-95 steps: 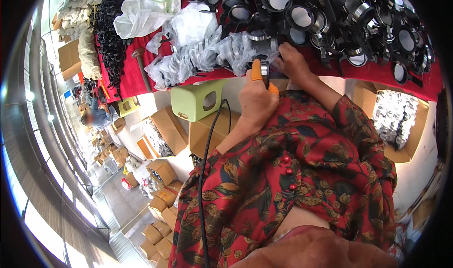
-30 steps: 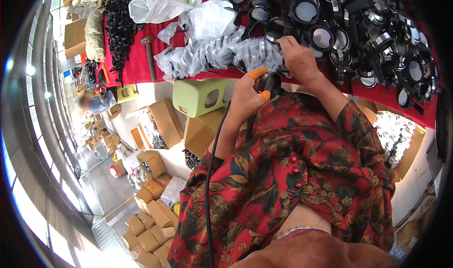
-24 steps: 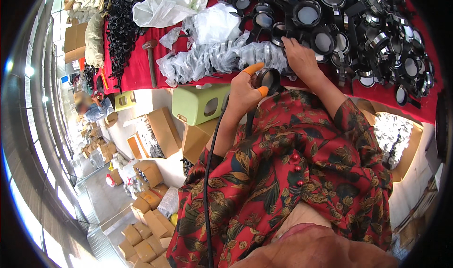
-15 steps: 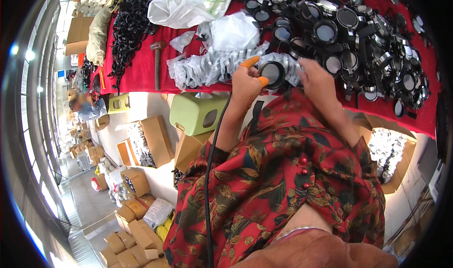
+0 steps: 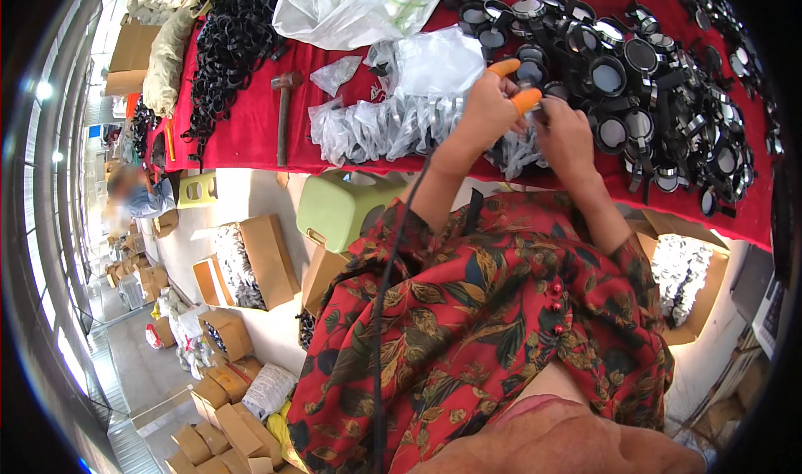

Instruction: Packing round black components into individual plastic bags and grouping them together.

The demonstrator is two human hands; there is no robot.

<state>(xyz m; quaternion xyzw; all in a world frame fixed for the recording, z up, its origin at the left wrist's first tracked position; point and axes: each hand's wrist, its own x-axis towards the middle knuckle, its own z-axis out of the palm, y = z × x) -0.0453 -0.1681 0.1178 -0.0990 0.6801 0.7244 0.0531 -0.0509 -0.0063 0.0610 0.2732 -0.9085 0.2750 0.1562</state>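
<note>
Clock positions are read from where the hands meet.

Dark piece: one, mostly hidden between the two hands, above the red cloth.
Left hand: orange covers on thumb and one finger, both fingertips bent toward the piece; firmness of hold cannot be told.
Right hand: fingers curled at the piece; whether they clasp it cannot be told.
Bagged pieces: a row in clear plastic, 9 o'clock.
Clear bags: stacked, 10 o'clock.
Round black-rimmed pieces: heaped, 2 to 3 o'clock.
Hammer: 9 o'clock, beyond the row.
Green stool: 8 o'clock, below the cloth.
</note>
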